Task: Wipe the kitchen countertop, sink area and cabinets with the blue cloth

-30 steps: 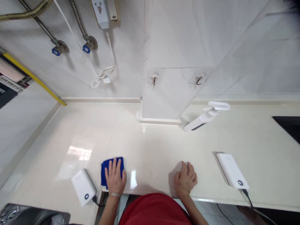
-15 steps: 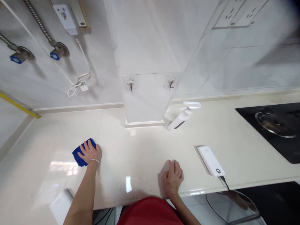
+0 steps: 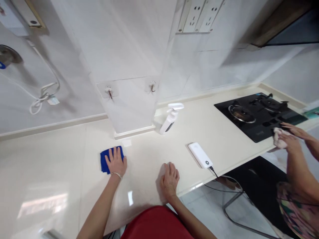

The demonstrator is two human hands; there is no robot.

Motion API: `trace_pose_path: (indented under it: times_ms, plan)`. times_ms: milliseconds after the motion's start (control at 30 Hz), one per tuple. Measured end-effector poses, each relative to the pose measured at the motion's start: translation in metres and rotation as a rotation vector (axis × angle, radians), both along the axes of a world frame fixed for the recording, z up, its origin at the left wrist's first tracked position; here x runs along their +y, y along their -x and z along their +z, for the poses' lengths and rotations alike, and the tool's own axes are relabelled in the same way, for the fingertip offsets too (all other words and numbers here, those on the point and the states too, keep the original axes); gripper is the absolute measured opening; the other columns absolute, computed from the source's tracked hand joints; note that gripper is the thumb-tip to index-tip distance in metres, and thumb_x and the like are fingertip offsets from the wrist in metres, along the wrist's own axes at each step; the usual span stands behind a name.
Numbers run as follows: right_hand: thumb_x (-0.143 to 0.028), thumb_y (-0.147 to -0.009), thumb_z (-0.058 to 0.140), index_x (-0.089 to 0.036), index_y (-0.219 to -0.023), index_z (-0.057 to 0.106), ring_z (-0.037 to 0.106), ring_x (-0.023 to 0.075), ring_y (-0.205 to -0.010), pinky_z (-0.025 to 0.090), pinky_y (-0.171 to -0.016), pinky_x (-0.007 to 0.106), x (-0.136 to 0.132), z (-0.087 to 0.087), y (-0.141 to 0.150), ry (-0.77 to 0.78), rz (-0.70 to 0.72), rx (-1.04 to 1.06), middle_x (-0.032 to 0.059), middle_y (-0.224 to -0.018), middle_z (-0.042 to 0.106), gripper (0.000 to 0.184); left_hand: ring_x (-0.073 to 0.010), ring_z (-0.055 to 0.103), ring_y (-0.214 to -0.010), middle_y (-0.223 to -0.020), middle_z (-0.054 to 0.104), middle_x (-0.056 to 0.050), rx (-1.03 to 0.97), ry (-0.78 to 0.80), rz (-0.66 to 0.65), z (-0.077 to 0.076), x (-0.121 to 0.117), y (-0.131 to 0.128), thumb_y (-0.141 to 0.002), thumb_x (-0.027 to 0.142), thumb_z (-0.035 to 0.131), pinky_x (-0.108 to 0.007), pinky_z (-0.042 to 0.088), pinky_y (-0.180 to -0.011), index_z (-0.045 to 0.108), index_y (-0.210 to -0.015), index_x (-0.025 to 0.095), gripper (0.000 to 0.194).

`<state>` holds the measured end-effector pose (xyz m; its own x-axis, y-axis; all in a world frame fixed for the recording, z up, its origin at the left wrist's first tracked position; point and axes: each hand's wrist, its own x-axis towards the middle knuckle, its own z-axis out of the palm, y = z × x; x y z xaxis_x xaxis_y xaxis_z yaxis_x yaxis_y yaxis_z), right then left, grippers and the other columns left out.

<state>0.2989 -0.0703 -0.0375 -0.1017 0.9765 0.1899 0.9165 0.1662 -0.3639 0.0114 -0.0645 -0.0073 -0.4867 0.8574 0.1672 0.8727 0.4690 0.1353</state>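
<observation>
My left hand (image 3: 116, 162) lies flat with fingers spread on a folded blue cloth (image 3: 105, 159), pressing it onto the cream countertop (image 3: 62, 166) in front of a white wall column. My right hand (image 3: 169, 179) rests palm down near the counter's front edge, fingers together and holding nothing. A white power bank (image 3: 200, 155) with a black cable lies to its right. A white spray bottle (image 3: 170, 118) stands at the foot of the column.
A black gas hob (image 3: 259, 114) is set into the counter at the right. Another person's hands (image 3: 289, 136) hold a pale cloth at the hob's front edge. Wall sockets (image 3: 195, 15) and two hooks are on the tiles behind.
My left hand slid the blue cloth away from the front edge, left and then back toward the column. The view swung right, revealing the hob and another person. My right hand stayed put.
</observation>
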Motion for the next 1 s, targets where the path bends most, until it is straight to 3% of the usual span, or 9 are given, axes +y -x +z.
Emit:
trace_pose_path:
  times_ms: [167,233,300,400,533,700,900,1000]
  plan:
    - [-0.011,-0.078,0.045,-0.015,-0.142,0.051,0.029,0.0279,-0.149,0.021,-0.122,0.054,0.003,0.001,0.006,0.005,-0.031,0.025,0.0149,-0.156,0.043,0.065,-0.0309,0.013,-0.153,-0.164,0.021,-0.003,-0.009,-0.032,-0.508,-0.01,-0.001,-0.098,-0.093,0.031,0.041,-0.058,0.005,-0.128,0.034,-0.156,0.017,0.065]
    - [-0.012,-0.077,0.047,-0.015,-0.142,0.052,0.031,0.0288,-0.149,0.021,-0.123,0.055,0.005,0.001,0.009,0.02,-0.04,0.05,0.0152,-0.156,0.043,0.065,-0.0296,0.013,-0.153,-0.164,0.021,-0.002,0.049,-0.111,-0.72,-0.011,-0.001,-0.122,-0.09,0.029,0.046,-0.052,-0.007,-0.129,0.036,-0.155,0.018,0.067]
    - [-0.015,-0.078,0.049,-0.015,-0.143,0.053,0.032,0.0301,-0.149,0.02,-0.124,0.055,0.007,0.001,0.011,0.045,-0.041,0.081,0.0158,-0.157,0.043,0.065,-0.0273,0.013,-0.153,-0.163,0.023,0.0,0.118,-0.198,-0.841,-0.012,0.001,-0.133,-0.086,0.026,0.049,-0.048,-0.013,-0.127,0.04,-0.154,0.019,0.068]
    - [-0.018,-0.079,0.052,-0.016,-0.145,0.052,0.032,0.0312,-0.15,0.019,-0.125,0.056,0.011,0.005,0.012,0.068,-0.041,0.118,0.0149,-0.158,0.042,0.066,-0.0267,0.013,-0.153,-0.162,0.027,0.0,0.188,-0.296,-0.889,-0.016,0.011,-0.133,-0.084,0.025,0.049,-0.047,-0.011,-0.128,0.044,-0.151,0.018,0.068]
    - [-0.017,-0.079,0.054,-0.018,-0.146,0.051,0.032,0.0303,-0.151,0.02,-0.126,0.056,0.013,0.018,0.01,0.086,-0.03,0.164,0.0139,-0.158,0.042,0.067,-0.0247,0.015,-0.153,-0.161,0.029,0.002,0.202,-0.309,-0.883,-0.026,0.021,-0.127,-0.086,0.027,0.045,-0.046,-0.007,-0.13,0.044,-0.151,0.02,0.065]
    - [-0.021,-0.081,0.055,-0.018,-0.144,0.054,0.032,0.0292,-0.151,0.019,-0.127,0.055,0.013,0.03,0.006,0.098,-0.011,0.244,0.0139,-0.159,0.041,0.063,-0.0247,0.021,-0.152,-0.16,0.031,0.002,0.135,-0.226,-0.881,-0.04,0.025,-0.124,-0.09,0.032,0.042,-0.054,0.02,-0.126,0.033,-0.156,0.026,0.066]
    - [-0.031,-0.085,0.058,-0.022,-0.147,0.05,0.027,0.0283,-0.154,0.016,-0.129,0.052,0.013,0.024,0.001,0.1,0.009,0.292,0.012,-0.162,0.036,0.062,-0.0223,0.024,-0.15,-0.158,0.035,0.002,0.195,-0.309,-0.888,-0.037,0.029,-0.123,-0.091,0.033,0.042,-0.044,-0.003,-0.129,0.049,-0.147,0.02,0.058]
    - [-0.034,-0.087,0.059,-0.024,-0.148,0.048,0.023,0.0279,-0.155,0.014,-0.13,0.052,0.013,0.016,-0.004,0.092,0.051,0.3,0.0111,-0.164,0.033,0.063,-0.0218,0.026,-0.148,-0.156,0.039,0.001,0.187,-0.338,-0.887,-0.033,0.03,-0.125,-0.092,0.032,0.04,-0.043,-0.003,-0.128,0.054,-0.144,0.018,0.056]
